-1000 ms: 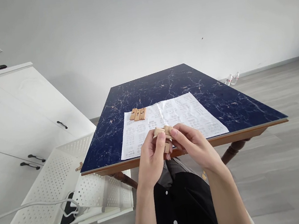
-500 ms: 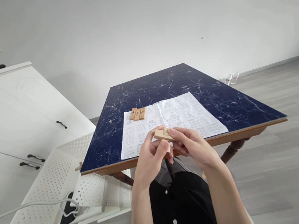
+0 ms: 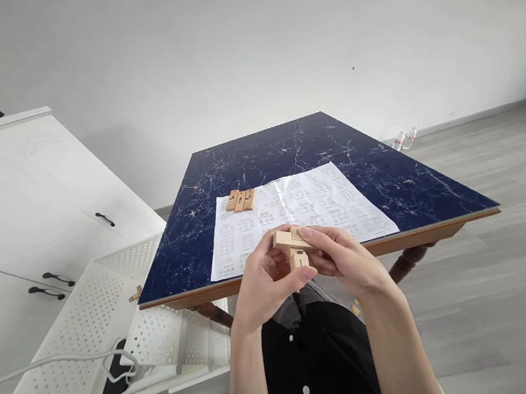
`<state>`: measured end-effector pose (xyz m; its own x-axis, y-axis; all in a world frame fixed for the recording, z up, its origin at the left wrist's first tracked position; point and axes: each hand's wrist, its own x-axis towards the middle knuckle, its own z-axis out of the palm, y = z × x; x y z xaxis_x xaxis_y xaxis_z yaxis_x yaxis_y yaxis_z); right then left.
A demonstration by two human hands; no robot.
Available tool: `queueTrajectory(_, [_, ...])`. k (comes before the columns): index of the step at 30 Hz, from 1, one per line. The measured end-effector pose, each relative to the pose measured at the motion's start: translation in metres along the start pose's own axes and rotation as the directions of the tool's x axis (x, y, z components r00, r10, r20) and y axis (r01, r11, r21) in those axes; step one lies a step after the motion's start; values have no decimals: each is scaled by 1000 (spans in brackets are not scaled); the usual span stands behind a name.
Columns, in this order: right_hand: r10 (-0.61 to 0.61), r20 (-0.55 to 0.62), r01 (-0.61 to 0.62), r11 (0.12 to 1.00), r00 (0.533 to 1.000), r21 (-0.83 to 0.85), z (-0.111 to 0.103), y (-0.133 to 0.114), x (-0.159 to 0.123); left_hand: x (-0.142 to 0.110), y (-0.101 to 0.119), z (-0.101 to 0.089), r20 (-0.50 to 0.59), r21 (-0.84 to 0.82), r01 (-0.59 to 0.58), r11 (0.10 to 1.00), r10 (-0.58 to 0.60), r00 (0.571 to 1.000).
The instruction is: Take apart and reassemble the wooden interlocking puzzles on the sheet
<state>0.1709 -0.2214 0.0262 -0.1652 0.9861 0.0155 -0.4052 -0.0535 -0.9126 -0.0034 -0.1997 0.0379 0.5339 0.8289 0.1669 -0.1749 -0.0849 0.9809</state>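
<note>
evidently we hold the wooden block cluster [image 3: 282, 240] at the near edge of the blue marbled surface [image 3: 224, 158]. our right hand [image 3: 348, 257] pinches the upper blocks, thumb on top and fingers curled beneath, probably to steady them. our left hand [image 3: 269, 283] grips from the left, thumb across the near end of the lower block [image 3: 299, 261], likely supporting it from below; its hindmost fingers we cannot make out. three notched blocks [image 3: 240, 200] lie side by side on the printed sheet's [image 3: 219, 254] far left corner, perhaps so most diagrams show.
</note>
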Motion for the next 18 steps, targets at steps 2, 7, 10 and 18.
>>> queueTrajectory(2, [4,1,-4,1000,1000,-4,-1,0,0,0,-1,0,10,-6,-1,1000,1,1000])
queueTrajectory(7, [0,3,0,1000,1000,4,2,2,1,-1,0,-1,-26,3,-14,1000,14,1000])
queueTrajectory(10, [-27,-11,27,999,1000,-40,6,4,4,-1,0,-3,-107,9,-30,1000,31,994])
queueTrajectory(18, [-174,-304,35,910,937,-414,-9,18,14,5,-4,-22,-554,-74,-84,994,29,832])
